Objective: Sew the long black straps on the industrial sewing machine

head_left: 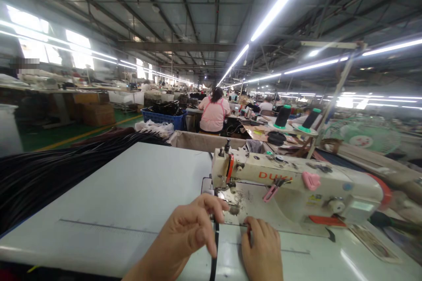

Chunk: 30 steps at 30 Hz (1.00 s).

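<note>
Black strap [215, 246]: narrow, dark, flat. It lies on the white worktop [125, 202], running lengthwise from the near edge toward the sewing machine [296, 189] needle area.

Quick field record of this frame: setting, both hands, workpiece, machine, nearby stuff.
setting: factory floor, rows of sewing stations under strip lights
left hand: fingers pinching a thin black strap, guiding it toward the needle area
right hand: resting on the table edge by the machine bed, fingers curled; whether it touches the strap cannot be told
machine: cream sewing machine on a white table
left of table: bundle of black straps
behind: two thread cones; person in pink, back turned
</note>
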Motion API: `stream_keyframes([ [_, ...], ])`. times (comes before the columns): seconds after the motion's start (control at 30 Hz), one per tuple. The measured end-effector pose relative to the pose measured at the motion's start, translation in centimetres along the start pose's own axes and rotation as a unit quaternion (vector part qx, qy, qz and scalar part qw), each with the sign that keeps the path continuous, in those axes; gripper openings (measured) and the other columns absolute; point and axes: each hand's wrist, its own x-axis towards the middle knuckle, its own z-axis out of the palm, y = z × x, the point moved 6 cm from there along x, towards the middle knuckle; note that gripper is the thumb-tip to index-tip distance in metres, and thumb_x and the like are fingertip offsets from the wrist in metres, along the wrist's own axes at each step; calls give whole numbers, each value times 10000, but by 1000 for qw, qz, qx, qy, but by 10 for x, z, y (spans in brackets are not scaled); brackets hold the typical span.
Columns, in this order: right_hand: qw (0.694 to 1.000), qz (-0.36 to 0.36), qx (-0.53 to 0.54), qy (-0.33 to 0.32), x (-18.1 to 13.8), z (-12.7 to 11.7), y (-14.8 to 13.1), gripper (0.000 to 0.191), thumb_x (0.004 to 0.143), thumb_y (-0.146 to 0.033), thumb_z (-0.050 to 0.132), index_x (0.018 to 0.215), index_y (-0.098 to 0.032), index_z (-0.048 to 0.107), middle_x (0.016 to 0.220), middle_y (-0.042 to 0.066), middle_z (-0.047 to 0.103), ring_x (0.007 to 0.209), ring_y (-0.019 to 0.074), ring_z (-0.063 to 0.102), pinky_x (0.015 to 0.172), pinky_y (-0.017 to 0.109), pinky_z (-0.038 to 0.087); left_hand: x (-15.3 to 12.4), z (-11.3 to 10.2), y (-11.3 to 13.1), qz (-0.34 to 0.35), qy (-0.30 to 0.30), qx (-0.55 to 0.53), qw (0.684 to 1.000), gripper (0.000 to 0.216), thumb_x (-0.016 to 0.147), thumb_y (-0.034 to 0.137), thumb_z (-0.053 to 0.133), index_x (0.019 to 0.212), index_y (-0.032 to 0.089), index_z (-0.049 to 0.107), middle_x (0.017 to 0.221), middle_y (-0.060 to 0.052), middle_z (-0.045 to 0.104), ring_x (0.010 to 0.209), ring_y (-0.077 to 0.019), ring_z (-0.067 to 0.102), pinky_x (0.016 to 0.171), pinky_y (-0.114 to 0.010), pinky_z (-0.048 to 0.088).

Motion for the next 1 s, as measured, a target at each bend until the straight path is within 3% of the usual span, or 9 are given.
stream_keyframes([
  [0.07, 1000, 1, 1, 4, 1, -1, -1, 217, 870, -86, 558, 1018, -244, 562, 845, 48, 662, 805, 278, 601, 800, 413, 388, 9, 7, 13, 14, 5, -38, 999, 218, 931, 466, 741, 890, 269, 824, 1217, -82, 727, 1432, -368, 506, 1264, -576, 293],
  [0.13, 1000, 4, 2, 9, 2, -4, -2, 209, 869, -85, 545, 1006, -243, 561, 837, 51, 661, 797, 278, 601, 795, 412, 391, 20, 8, 16, 10, 31, -134, 991, 392, 951, 567, 673, 1269, 346, 737, 1495, -46, 607, 1543, -366, 375, 1255, -612, 307],
  [0.2, 1000, 0, 1, 13, 4, -6, -5, 195, 871, -94, 545, 999, -241, 562, 833, 53, 664, 789, 276, 600, 788, 409, 392, 29, 3, 12, -10, 50, -215, 975, 608, 988, 689, 506, 1493, 355, 563, 1654, -28, 447, 1605, -342, 259, 1261, -618, 301],
  [0.3, 1000, -13, -2, 18, 7, -10, -8, 175, 871, -106, 549, 990, -234, 564, 821, 52, 662, 772, 271, 597, 776, 405, 391, 34, -11, 0, -27, 76, -273, 959, 725, 1029, 715, 305, 1573, 264, 469, 1687, -64, 398, 1622, -284, 224, 1302, -548, 254],
  [0.47, 999, -23, 4, 23, 9, -14, -10, 148, 876, -120, 545, 973, -229, 568, 803, 55, 657, 759, 274, 592, 765, 400, 385, 31, -35, -13, -24, 117, -315, 942, 779, 1061, 667, 235, 1618, 140, 368, 1666, -152, 415, 1589, -259, 320, 1298, -478, 304],
  [0.63, 999, -10, 7, 39, 7, -16, -8, 138, 892, -141, 539, 992, -224, 587, 830, 74, 679, 780, 287, 597, 791, 416, 397, 31, -59, -17, 3, 188, -339, 922, 731, 1093, 591, 215, 1655, 127, 264, 1627, -193, 463, 1540, -248, 414, 1265, -455, 382],
  [0.73, 998, -11, 18, 57, 3, -18, -7, 131, 924, -151, 527, 1015, -218, 594, 845, 79, 683, 793, 286, 601, 799, 418, 413, 22, -77, -19, 4, 203, -319, 926, 659, 1109, 443, 328, 1664, 105, 215, 1621, -205, 465, 1538, -243, 413, 1266, -428, 390],
  [0.83, 997, -20, 30, 65, -1, -18, -6, 167, 945, -138, 513, 1070, -214, 593, 893, 84, 696, 833, 282, 621, 837, 425, 436, 4, -104, -19, 18, 211, -275, 938, 666, 1035, 107, 359, 1676, 145, 181, 1630, -169, 467, 1532, -187, 409, 1270, -334, 369],
  [1.0, 997, -60, 35, 44, -5, -15, -6, 267, 938, -125, 536, 1182, -216, 594, 977, 88, 730, 891, 279, 658, 871, 441, 456, -17, -132, -21, 13, 281, -197, 939, 821, 908, -94, 352, 1626, 304, 361, 1600, -56, 531, 1479, -105, 461, 1212, -188, 383],
])
